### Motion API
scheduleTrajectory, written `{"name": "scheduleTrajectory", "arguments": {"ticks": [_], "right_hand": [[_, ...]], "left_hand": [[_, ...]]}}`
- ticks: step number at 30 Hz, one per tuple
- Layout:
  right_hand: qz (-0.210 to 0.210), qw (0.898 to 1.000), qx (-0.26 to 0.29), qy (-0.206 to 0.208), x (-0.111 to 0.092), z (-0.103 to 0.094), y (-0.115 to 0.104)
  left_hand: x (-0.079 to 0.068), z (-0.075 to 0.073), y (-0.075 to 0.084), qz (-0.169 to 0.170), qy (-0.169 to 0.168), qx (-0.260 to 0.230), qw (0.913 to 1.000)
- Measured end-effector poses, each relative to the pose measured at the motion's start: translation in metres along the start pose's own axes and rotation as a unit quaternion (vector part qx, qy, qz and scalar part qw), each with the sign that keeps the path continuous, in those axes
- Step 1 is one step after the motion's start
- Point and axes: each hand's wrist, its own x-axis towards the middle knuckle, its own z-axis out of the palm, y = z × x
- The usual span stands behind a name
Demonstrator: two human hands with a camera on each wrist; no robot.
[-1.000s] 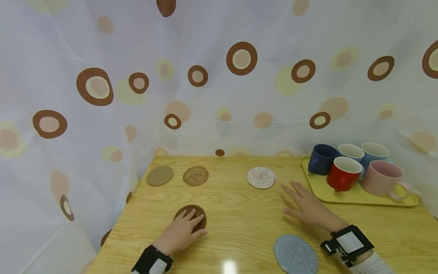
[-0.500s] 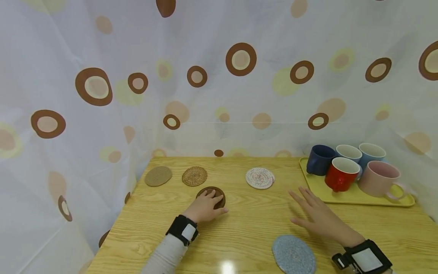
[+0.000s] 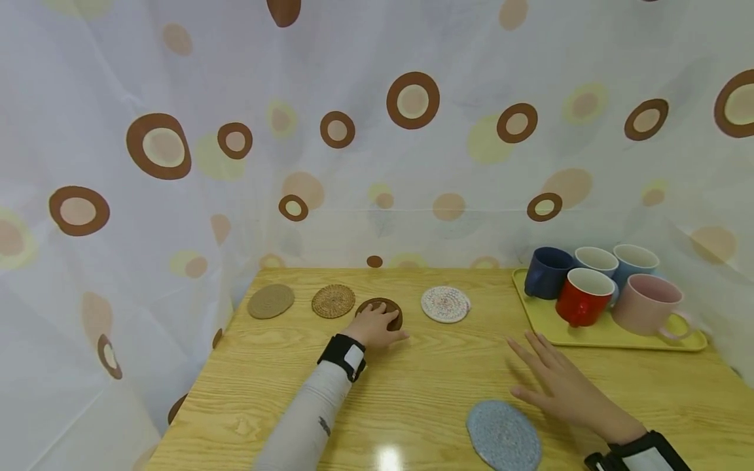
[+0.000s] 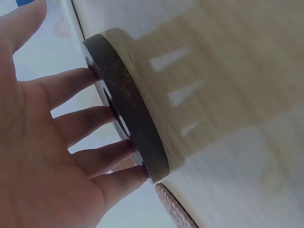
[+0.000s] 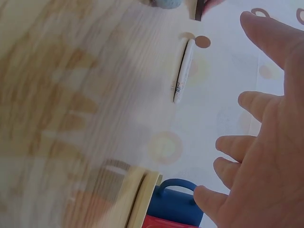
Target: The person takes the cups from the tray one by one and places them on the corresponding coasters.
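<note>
My left hand point(image 3: 375, 327) rests its fingertips on a dark brown round coaster point(image 4: 130, 102) in the row at the back of the table. In the left wrist view the fingers are nearly straight on the coaster's top face, and the thumb stands apart from it. The coaster lies between a woven brown coaster point(image 3: 332, 301) and a white speckled coaster point(image 3: 446, 304). My right hand point(image 3: 562, 383) hovers with spread fingers and holds nothing. It is between a grey-blue round coaster point(image 3: 504, 436) and the yellow tray point(image 3: 612, 337).
On the tray stand a navy mug point(image 3: 548, 275), a red mug point(image 3: 583, 302), a pink mug point(image 3: 645, 307) and two light blue mugs behind. A tan coaster point(image 3: 270, 301) lies at the back left. A spotted curtain point(image 3: 353, 163) hangs behind the table point(image 3: 424, 379).
My left hand has slid the dark brown coaster away from me and to the right, into the gap in the back row. My right hand has drawn back toward the lower right.
</note>
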Motion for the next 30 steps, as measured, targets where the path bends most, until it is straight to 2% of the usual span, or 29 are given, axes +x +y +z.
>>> {"name": "scheduleTrajectory", "arguments": {"ticks": [4, 11, 18, 22, 30], "right_hand": [[0.004, 1.000, 0.000, -0.003, -0.005, 0.000, 0.000], [-0.001, 1.000, -0.001, -0.008, -0.012, 0.003, -0.003], [-0.006, 0.999, 0.022, -0.034, -0.015, 0.001, -0.014], [-0.020, 0.998, 0.025, -0.045, -0.014, 0.000, -0.021], [-0.060, 0.996, 0.039, -0.061, -0.018, 0.000, -0.037]], "left_hand": [[0.012, -0.002, 0.003, -0.008, -0.004, 0.002, 1.0000], [0.023, -0.008, 0.006, -0.021, -0.005, -0.019, 0.9996], [0.041, 0.001, 0.008, -0.041, 0.011, -0.015, 0.9990], [0.043, 0.003, 0.013, -0.046, 0.018, -0.016, 0.9986], [0.038, 0.003, 0.017, -0.049, 0.023, -0.035, 0.9979]]}}
